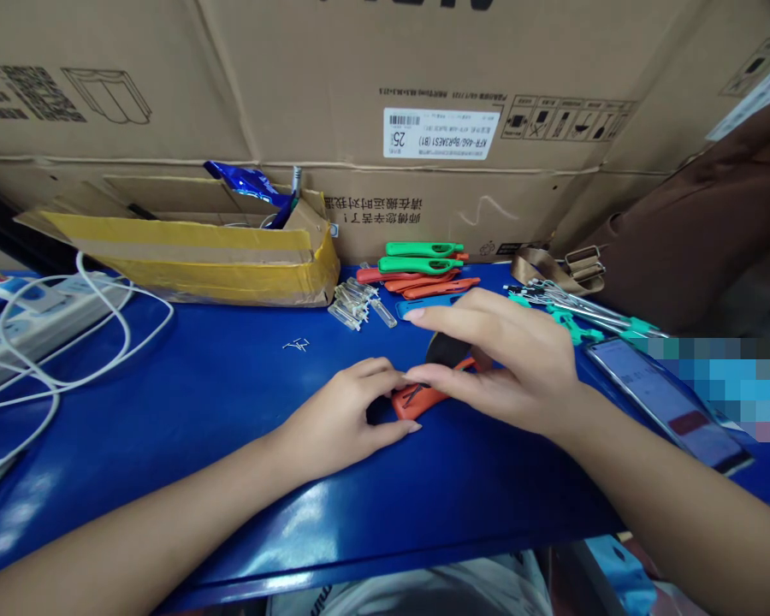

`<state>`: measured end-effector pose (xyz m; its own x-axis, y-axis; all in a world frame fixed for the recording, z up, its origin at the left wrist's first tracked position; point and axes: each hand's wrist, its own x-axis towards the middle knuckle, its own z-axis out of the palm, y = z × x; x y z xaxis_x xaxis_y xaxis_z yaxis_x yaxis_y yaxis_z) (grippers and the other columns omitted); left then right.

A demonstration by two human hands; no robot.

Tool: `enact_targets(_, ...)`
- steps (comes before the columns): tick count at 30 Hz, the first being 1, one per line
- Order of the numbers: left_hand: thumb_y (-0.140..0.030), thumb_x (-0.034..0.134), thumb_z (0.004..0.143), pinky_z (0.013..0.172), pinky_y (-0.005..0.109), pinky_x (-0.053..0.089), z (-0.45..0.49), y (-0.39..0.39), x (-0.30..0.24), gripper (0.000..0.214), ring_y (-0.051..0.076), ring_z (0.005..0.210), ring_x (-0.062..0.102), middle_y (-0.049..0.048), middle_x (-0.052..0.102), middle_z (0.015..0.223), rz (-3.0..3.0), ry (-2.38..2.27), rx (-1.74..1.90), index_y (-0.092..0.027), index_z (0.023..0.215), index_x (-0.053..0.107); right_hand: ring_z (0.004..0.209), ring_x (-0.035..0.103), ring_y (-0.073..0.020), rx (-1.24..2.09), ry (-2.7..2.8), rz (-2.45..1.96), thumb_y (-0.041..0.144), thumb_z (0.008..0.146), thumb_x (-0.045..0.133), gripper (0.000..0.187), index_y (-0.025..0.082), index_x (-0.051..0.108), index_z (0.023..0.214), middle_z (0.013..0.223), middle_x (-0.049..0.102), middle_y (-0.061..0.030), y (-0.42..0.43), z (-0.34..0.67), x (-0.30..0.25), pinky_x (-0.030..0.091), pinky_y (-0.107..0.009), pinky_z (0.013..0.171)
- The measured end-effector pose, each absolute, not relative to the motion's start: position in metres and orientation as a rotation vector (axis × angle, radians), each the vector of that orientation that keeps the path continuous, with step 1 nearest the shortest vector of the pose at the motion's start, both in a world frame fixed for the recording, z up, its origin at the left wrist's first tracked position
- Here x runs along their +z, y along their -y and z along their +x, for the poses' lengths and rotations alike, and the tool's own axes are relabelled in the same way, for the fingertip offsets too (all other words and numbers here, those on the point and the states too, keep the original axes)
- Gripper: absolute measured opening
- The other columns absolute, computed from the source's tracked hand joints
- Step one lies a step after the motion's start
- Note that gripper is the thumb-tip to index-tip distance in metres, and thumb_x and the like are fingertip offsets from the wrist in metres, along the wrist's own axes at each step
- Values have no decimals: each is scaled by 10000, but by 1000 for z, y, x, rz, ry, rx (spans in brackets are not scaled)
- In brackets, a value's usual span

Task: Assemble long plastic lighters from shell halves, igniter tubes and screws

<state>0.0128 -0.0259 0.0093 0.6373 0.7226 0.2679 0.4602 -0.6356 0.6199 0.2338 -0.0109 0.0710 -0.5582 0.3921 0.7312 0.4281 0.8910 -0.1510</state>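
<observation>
An orange utility knife handle [417, 398] lies on the blue table [218, 385] between my hands. My right hand [500, 359] covers most of it, thumb and fingers gripping its body, with a dark part [446, 349] showing under the palm. My left hand [346, 415] pinches at the handle's left tip, fingers curled; what it holds there is too small to see. Behind them lie a pile of green and orange knife handles [423, 267], a blue one [427, 304] and several clear blade cases [358, 301].
A taped cardboard box [198, 252] stands at the back left, large cartons [385, 103] behind it. A white power strip with cables [44, 312] lies left. Teal-handled tools [577, 312], a phone [671, 402] and a brown bag [712, 231] lie right. Small metal bits [296, 346] lie loose.
</observation>
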Motion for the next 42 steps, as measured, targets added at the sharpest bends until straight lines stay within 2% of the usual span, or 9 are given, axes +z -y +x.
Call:
enact_targets(5,-297,779,877,831,332,531,13,25,10,298,194,910,642,44,668,1003,2342,-919,692,-158,1123,683,1146,644,-201,180,2298,-557,196,1047,418,500,200,406,1547,1345,641,-105,12,234,73,570,-340,913)
enact_targets(10,-297,779,877,812,332,531,12,25,8,271,197,901,641,37,667,979,2367,-907,713,-176,1099,683,823,676,-173,-55,2184,-603,332,952,683,333,219,669,1265,956,719,-44,13,234,75,577,-288,735)
enact_targets(15,-313,779,879,830,327,532,12,25,9,311,195,916,644,40,669,1002,2356,-918,690,-174,1136,672,1115,657,-203,92,2248,-606,198,1050,397,455,206,470,1499,1299,672,-104,13,233,73,574,-353,910)
enact_targets(20,-311,764,889,815,331,528,12,25,10,230,198,900,641,39,670,973,2363,-923,677,-184,1063,681,864,695,-188,-29,2166,-580,312,949,679,275,189,683,1195,976,736,-64,12,233,75,590,-316,788)
enact_targets(25,-313,762,889,819,332,529,12,26,10,267,198,907,644,51,671,1009,2342,-943,669,-175,1104,684,1153,656,-204,194,2234,-503,191,1028,461,398,175,536,1418,1286,686,-107,14,231,74,554,-372,984)
enact_targets(30,-296,764,888,786,320,522,13,26,11,239,191,868,639,30,660,943,2366,-926,683,-197,1091,688,880,694,-176,-12,2189,-542,346,962,671,326,179,661,1242,964,739,-52,13,231,72,587,-295,797)
enact_targets(35,-304,764,888,828,330,532,13,26,12,277,195,902,645,42,675,999,2343,-936,668,-182,1122,679,1125,667,-192,253,2208,-525,228,1051,456,385,193,546,1424,1230,708,-94,13,231,76,571,-355,944)
enact_targets(39,-290,773,880,819,324,530,12,26,10,246,192,897,648,31,674,977,2347,-923,693,-189,1085,682,926,708,-176,221,2144,-545,250,981,628,273,213,664,1249,1034,753,-51,12,229,76,595,-317,847)
enact_targets(42,-304,770,882,834,336,534,12,25,10,261,200,919,653,40,682,999,2343,-925,681,-186,1098,683,1004,704,-193,53,2171,-574,263,972,642,338,219,640,1307,1091,751,-63,13,230,74,589,-320,883)
